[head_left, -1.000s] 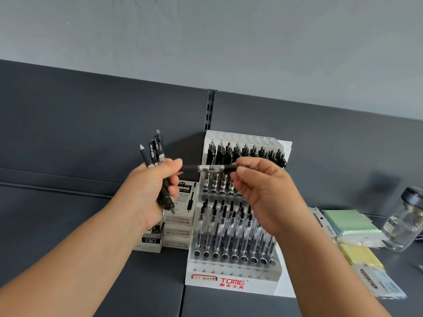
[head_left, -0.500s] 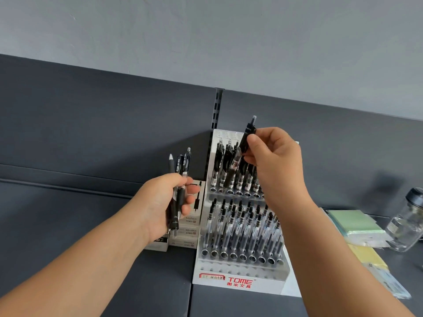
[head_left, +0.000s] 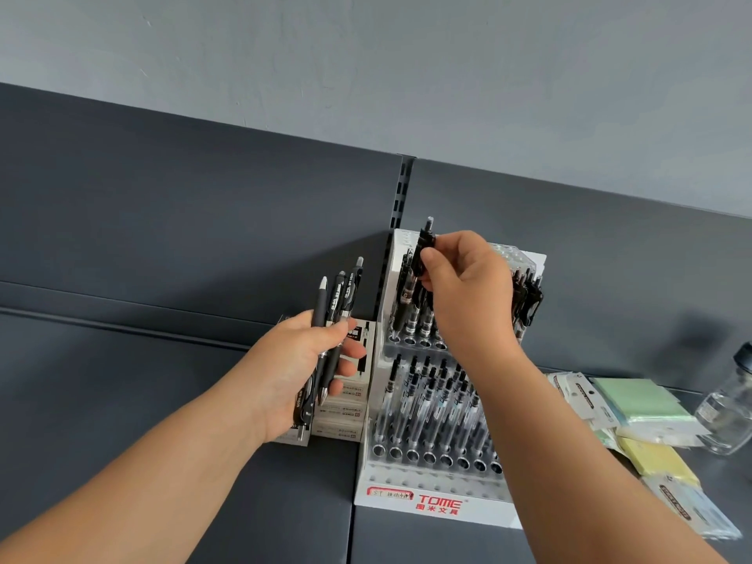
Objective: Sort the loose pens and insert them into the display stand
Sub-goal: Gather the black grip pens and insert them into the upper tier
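Observation:
A white tiered display stand (head_left: 390, 478) marked TOME stands on the dark shelf, with rows of black and clear pens in its holes. My right hand (head_left: 468, 291) pinches one black pen (head_left: 423, 246) by its upper end, upright over the left side of the stand's upper tier; its lower part hangs among the pens there. My left hand (head_left: 301, 372) grips a bundle of three black pens (head_left: 339, 299) upright, just left of the stand.
Small white pen boxes (head_left: 342, 417) are stacked behind my left hand against the stand. To the right lie green and yellow sticky-note pads (head_left: 647, 405), packaged items (head_left: 683, 502) and a clear jar (head_left: 728, 409). A dark back panel rises behind the shelf.
My right hand turned the single pen from lying level between both hands to upright and carried it over the stand's upper tier. My left hand lowered its bundle to the stand's left.

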{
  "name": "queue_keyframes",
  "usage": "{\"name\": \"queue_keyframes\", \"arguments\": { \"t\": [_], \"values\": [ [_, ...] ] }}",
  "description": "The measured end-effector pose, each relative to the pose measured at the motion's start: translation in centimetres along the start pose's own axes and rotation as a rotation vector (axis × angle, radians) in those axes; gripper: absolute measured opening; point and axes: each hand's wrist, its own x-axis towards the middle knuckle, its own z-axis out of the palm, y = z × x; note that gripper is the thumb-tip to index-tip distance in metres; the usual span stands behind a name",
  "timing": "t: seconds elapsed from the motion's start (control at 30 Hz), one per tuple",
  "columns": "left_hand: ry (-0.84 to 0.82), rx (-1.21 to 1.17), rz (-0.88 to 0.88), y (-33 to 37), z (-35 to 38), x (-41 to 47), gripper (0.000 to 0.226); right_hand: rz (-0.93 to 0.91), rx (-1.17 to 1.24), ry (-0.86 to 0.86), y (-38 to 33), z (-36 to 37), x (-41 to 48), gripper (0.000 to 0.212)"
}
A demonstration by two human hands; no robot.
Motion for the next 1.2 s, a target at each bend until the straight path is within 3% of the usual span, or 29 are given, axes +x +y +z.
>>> {"name": "queue_keyframes", "arguments": {
  "t": [0.23, 0.53, 0.63, 0.7, 0.8, 1.0, 1.2],
  "values": [
    [-0.02, 0.009, 0.018, -0.1, -0.1, -0.2, 0.013, 0.05, -0.229, -0.084, 1.9, 0.9, -1.5, 0.005],
    [-0.081, 0.045, 0.033, 0.1, 0.3, -0.7, 0.012, 0.101, -0.237, -0.065, 1.5, 0.3, -2.2, 0.006],
    [-0.075, 0.139, 0.086, 0.0, 0.7, -0.6, 0.011, 0.071, -0.115, -0.005, 0.7, -0.2, -2.9, 0.006],
    [-0.071, 0.204, 0.125, -0.1, 1.2, -0.5, 0.012, 0.091, 0.009, -0.064, 0.0, -0.3, -3.3, 0.01],
    [-0.085, 0.274, 0.164, -0.2, 2.1, -0.6, 0.014, 0.207, 0.141, -0.157, -0.3, -0.3, -3.5, 0.016],
    [-0.124, 0.213, 0.113, -0.3, 2.7, -0.5, 0.013, 0.409, 0.477, -0.131, 0.6, -1.5, -3.0, 0.015],
    [-0.077, 0.186, 0.125, -0.4, 3.0, 0.4, 0.014, 0.309, 0.463, 0.008, -0.2, -2.9, -1.7, 0.015]
  ]
}}
